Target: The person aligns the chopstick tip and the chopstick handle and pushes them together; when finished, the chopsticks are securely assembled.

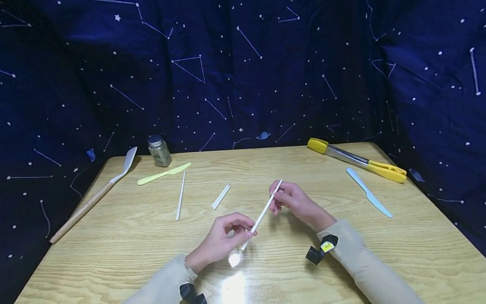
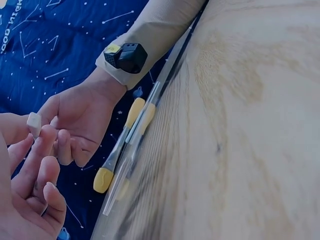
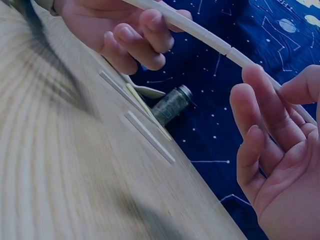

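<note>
A thin white stick (image 1: 262, 216) is held slantwise above the table between both hands. My left hand (image 1: 228, 238) pinches its lower, nearer end between thumb and fingers. Toward the upper end, my right hand (image 1: 294, 202) pinches it the same way. In the right wrist view the white stick (image 3: 200, 34) shows a small gap or seam partway along, between the two hands. The left wrist view looks almost along the stick, with only its blunt end (image 2: 34, 123) showing at the left fingertips.
Left of the hands lie a short white piece pair (image 1: 220, 197) and a longer white stick (image 1: 180, 196). Farther out are a yellow knife (image 1: 164, 173), a jar (image 1: 160, 152) and a spatula (image 1: 93, 202). At the right lie a blue knife (image 1: 368, 192) and yellow tongs (image 1: 355, 159).
</note>
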Available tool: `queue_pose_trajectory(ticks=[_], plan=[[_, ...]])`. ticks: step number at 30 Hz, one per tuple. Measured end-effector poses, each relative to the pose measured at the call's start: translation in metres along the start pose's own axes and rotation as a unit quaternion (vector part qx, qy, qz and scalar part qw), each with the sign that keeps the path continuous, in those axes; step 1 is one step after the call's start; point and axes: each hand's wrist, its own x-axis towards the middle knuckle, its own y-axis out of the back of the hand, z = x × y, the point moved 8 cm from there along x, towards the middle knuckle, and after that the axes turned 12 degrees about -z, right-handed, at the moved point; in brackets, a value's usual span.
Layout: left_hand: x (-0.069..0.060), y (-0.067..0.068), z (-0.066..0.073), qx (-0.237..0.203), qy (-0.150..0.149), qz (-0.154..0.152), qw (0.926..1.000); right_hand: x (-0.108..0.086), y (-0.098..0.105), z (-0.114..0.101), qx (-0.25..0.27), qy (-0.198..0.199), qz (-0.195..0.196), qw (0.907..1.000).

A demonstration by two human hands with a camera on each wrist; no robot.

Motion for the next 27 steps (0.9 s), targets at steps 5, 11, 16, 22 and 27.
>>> queue_pose_trajectory(ticks=[5, 11, 16, 22, 27], plan=[[0.001, -0.002, 0.004, 0.005, -0.005, -0.005, 1.0, 0.003, -0.009, -0.001, 0.002, 0.005, -0.01, 0.9999], [0.0, -0.002, 0.003, 0.008, 0.014, 0.0, 0.9999, 0.006, -0.022, -0.003, 0.011, 0.018, -0.04, 0.999], [0.0, -0.002, 0.001, 0.005, 0.021, -0.005, 0.9998, 0.007, -0.028, -0.003, 0.0, -0.002, -0.044, 0.999], [0.001, 0.0, -0.001, -0.001, 0.025, -0.013, 0.9996, 0.006, -0.027, -0.001, -0.008, -0.032, -0.038, 0.9987], [0.003, 0.009, 0.001, 0.018, 0.016, 0.012, 0.9996, 0.003, -0.016, 0.0, -0.023, -0.051, -0.016, 0.9983]])
